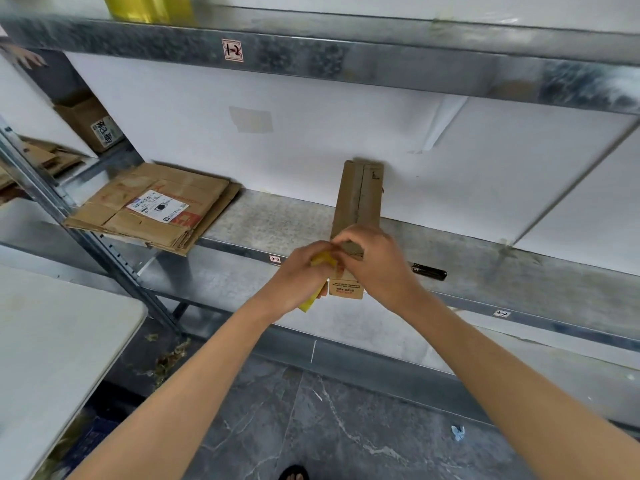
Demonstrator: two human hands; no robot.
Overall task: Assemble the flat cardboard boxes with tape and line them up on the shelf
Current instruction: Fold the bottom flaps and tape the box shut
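Note:
A narrow brown cardboard box [360, 195] lies on the metal shelf [270, 220], its long side running from the front edge toward the back wall. My right hand [374, 261] presses on the box's near end. My left hand [304, 275] is closed around a yellow tape roll [311, 299] right beside that end, touching the right hand. A stack of flat cardboard boxes [152, 206] rests on the shelf at the left, the top one bearing a white shipping label.
A black tool [429, 271] lies on the shelf's front edge, right of my hands. A yellow object [145, 6] stands on the upper shelf. More cardboard [86, 123] sits in the bay at far left. A white table [52, 348] stands at lower left.

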